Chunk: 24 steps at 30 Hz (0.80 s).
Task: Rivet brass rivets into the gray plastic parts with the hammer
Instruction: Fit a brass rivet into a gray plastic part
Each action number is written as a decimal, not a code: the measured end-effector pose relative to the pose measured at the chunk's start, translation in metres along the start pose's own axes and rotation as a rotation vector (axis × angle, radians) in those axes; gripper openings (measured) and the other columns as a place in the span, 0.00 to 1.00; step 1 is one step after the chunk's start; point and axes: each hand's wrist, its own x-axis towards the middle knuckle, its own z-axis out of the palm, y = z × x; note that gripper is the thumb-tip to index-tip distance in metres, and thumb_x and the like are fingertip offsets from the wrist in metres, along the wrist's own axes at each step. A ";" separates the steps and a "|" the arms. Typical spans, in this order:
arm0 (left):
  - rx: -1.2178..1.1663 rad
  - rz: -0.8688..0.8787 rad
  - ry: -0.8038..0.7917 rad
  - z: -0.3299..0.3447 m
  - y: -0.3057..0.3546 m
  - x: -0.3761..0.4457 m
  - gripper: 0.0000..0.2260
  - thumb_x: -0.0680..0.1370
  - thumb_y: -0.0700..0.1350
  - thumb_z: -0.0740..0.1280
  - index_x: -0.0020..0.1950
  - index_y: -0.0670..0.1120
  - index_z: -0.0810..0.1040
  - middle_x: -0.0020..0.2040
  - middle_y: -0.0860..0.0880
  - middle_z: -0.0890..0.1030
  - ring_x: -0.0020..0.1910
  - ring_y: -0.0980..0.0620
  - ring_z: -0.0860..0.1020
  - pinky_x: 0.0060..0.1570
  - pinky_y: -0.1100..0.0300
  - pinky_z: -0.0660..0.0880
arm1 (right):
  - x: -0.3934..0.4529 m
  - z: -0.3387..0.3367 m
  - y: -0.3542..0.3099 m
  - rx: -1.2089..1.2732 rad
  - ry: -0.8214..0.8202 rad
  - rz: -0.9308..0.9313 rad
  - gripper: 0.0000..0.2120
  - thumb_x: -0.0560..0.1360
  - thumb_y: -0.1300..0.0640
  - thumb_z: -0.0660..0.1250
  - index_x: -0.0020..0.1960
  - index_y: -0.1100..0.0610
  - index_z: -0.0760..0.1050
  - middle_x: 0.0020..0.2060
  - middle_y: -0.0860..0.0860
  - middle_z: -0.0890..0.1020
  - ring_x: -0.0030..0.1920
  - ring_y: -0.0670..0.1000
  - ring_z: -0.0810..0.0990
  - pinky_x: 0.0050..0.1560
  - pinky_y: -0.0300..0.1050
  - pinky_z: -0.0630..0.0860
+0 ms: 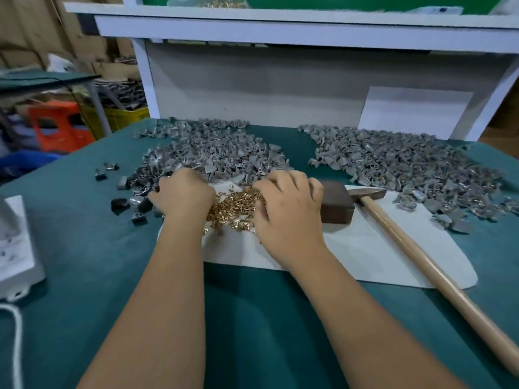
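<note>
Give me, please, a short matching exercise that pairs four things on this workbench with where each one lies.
Things:
1. brass rivets
2. hammer
3. dark metal block
4. white power strip

Places:
A. at the table's left edge
B. heaped between the two hands
C. just right of the right hand
D. handle slanting toward the lower right

Pairs: 1-B, 2-D, 3-C, 4-A

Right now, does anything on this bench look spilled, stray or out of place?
Mostly orderly. A few dark parts lie scattered on the green cloth left of the left gray pile, and brass rivets sit loose on the white sheet. The hammer lies unused.
</note>
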 end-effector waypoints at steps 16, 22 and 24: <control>-0.731 0.326 -0.073 0.017 0.033 -0.011 0.09 0.76 0.37 0.70 0.52 0.49 0.84 0.44 0.53 0.83 0.41 0.58 0.79 0.49 0.60 0.78 | 0.004 0.014 -0.013 -0.118 -0.283 -0.204 0.06 0.74 0.53 0.63 0.47 0.50 0.79 0.46 0.48 0.78 0.55 0.53 0.66 0.56 0.51 0.51; -1.269 0.258 -0.350 0.019 0.050 -0.026 0.07 0.73 0.39 0.75 0.48 0.47 0.83 0.40 0.53 0.85 0.37 0.63 0.81 0.43 0.69 0.76 | 0.003 0.011 -0.007 -0.043 -0.243 -0.167 0.06 0.73 0.57 0.62 0.45 0.52 0.77 0.45 0.49 0.80 0.55 0.53 0.69 0.58 0.50 0.53; -1.386 0.218 -0.407 0.017 0.050 -0.027 0.06 0.73 0.37 0.74 0.48 0.45 0.83 0.40 0.52 0.86 0.40 0.60 0.82 0.45 0.67 0.77 | 0.003 0.009 -0.005 -0.004 -0.247 -0.141 0.06 0.72 0.58 0.62 0.44 0.52 0.77 0.43 0.49 0.80 0.54 0.53 0.69 0.57 0.49 0.54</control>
